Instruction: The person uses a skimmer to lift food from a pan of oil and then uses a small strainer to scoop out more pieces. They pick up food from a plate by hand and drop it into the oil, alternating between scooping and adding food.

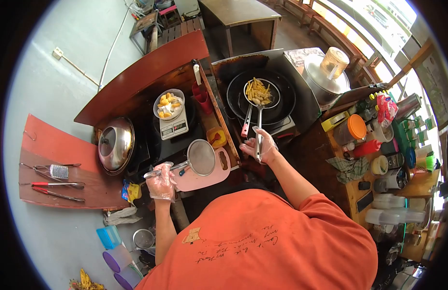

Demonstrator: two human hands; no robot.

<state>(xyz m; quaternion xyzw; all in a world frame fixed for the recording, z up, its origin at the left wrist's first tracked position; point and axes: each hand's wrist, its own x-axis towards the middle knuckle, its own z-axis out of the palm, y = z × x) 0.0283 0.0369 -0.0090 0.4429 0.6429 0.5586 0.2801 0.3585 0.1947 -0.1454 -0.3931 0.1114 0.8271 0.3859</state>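
Both hands wear clear plastic gloves. My left hand [162,182] is closed on the handle of an empty round strainer [202,157], whose mesh lies over the pink cutting board [185,181]. Over the black wok [286,101], my right hand [263,146] grips the metal handle of a second strainer [260,107], which holds yellow fried strips [257,91]. Beside that handle, another utensil with a pinkish handle [245,129] leans in the wok. A bowl of yellow and white pieces [169,104] sits on the kitchen scale [174,128].
A domed lidded pan [116,145] stands at the left. Behind the board are a red holder [202,99] and a small orange container [216,137]. A large lidded pot [325,77] is right of the stove. Containers and bottles, one with an orange lid [357,126], crowd the right table.
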